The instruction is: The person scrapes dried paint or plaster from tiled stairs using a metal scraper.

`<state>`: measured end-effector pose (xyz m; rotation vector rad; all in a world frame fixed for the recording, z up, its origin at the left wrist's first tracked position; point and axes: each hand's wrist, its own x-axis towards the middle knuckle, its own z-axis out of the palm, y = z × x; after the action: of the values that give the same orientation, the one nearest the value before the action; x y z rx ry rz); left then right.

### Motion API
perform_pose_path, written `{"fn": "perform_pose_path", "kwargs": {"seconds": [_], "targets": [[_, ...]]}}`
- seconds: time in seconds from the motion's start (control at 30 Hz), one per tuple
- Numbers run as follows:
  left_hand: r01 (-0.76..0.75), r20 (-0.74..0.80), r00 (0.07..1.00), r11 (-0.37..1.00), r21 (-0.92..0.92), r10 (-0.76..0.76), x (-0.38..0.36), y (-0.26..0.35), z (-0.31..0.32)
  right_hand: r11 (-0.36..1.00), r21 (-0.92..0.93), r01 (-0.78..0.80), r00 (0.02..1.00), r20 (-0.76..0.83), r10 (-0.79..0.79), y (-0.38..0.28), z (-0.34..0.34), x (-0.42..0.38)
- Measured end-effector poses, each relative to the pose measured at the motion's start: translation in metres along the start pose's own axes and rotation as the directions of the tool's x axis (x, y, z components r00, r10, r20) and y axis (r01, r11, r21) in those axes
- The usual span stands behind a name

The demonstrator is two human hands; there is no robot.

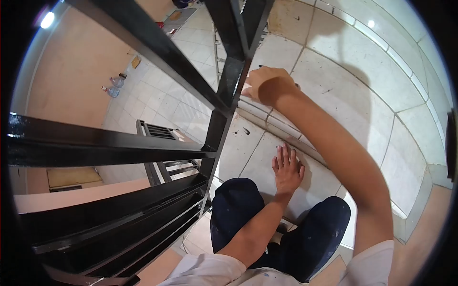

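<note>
- Nearest the camera, the person's white shirt (210, 271) and dark blue trousers (238, 209) fill the bottom of the view; both knees are bent and paint flecks dot the cloth.
- Just beyond the knees, the left hand (287, 168) lies flat on the tiled floor (343, 95), palm down, fingers (285, 153) spread a little and pointing away; it holds nothing.
- To the left, a black metal railing (143, 200) runs along the edge of the landing, with flat horizontal bars and an upright post (224, 105) that rises through the middle of the view.
- Farther off, the right hand (267, 83) reaches just beside the post, its fingers curled closed. A thin dark tip shows past the knuckles, but what the hand grips cannot be told.
- Small dark spots mark the tiles near the post's foot.
- Far below on the left, past the railing, a lower tiled floor (157, 95) shows with two clear water jugs (114, 86) standing against a peach-coloured wall (71, 71).
</note>
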<state>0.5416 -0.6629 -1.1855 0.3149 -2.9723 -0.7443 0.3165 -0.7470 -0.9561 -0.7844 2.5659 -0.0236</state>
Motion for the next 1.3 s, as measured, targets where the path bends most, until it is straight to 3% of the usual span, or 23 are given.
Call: {"fn": "perform_pose_path", "kwargs": {"seconds": [0.07,0.1,0.23,0.3,0.4,0.53,0.67,0.77,0.83,0.93,1.13,1.23,1.3], "targets": [[0.000,0.021,1.000,1.000,-0.004,0.000,0.000,0.003,-0.001,0.996,0.078,0.039,0.997,-0.070,-0.034,0.004,0.003,-0.005],[0.015,0.039,0.999,1.000,0.010,-0.015,0.000,0.001,-0.002,1.000,0.002,0.005,1.000,0.003,-0.005,0.005,0.001,-0.005],[0.000,0.028,1.000,1.000,0.025,-0.001,0.000,0.001,-0.001,0.997,0.074,0.024,0.998,-0.054,-0.020,0.005,0.001,-0.005],[0.013,0.039,0.999,1.000,0.020,-0.014,0.000,0.001,-0.001,1.000,0.002,-0.009,1.000,0.003,0.009,0.004,0.001,-0.001],[0.008,0.026,1.000,0.999,0.031,-0.009,0.000,0.001,-0.003,0.999,0.002,0.043,0.997,-0.058,-0.043,-0.001,-0.001,0.000],[0.004,0.029,1.000,0.999,0.032,-0.005,-0.001,0.001,-0.001,0.999,-0.002,-0.032,0.999,0.031,0.032,0.004,-0.004,-0.003],[-0.006,0.006,1.000,1.000,0.015,0.005,0.001,0.001,-0.001,0.993,0.112,0.040,0.995,-0.092,-0.030,0.006,-0.004,-0.004],[0.015,0.032,0.999,1.000,0.019,-0.016,0.001,0.002,0.002,0.998,0.027,0.058,0.998,-0.004,-0.058,0.012,-0.004,0.000],[0.015,0.024,1.000,1.000,0.011,-0.015,0.000,0.001,0.002,0.993,0.120,0.002,1.000,0.024,-0.005,0.020,0.001,0.005],[0.018,0.045,0.999,1.000,0.010,-0.018,0.000,0.002,0.000,0.989,0.151,-0.011,0.999,-0.039,0.018,0.009,0.001,-0.003],[0.009,-0.003,1.000,1.000,0.009,-0.009,0.000,0.003,0.002,0.999,0.040,0.006,0.998,-0.070,-0.003,0.008,-0.002,0.008],[0.009,0.013,1.000,1.000,0.027,-0.009,-0.001,0.003,0.002,0.999,0.024,-0.032,0.996,0.080,0.030,0.008,-0.005,0.003],[-0.025,-0.002,1.000,0.999,0.036,0.025,0.001,0.000,-0.002,0.998,0.064,-0.028,1.000,0.001,0.028,-0.001,0.002,0.009]]}}
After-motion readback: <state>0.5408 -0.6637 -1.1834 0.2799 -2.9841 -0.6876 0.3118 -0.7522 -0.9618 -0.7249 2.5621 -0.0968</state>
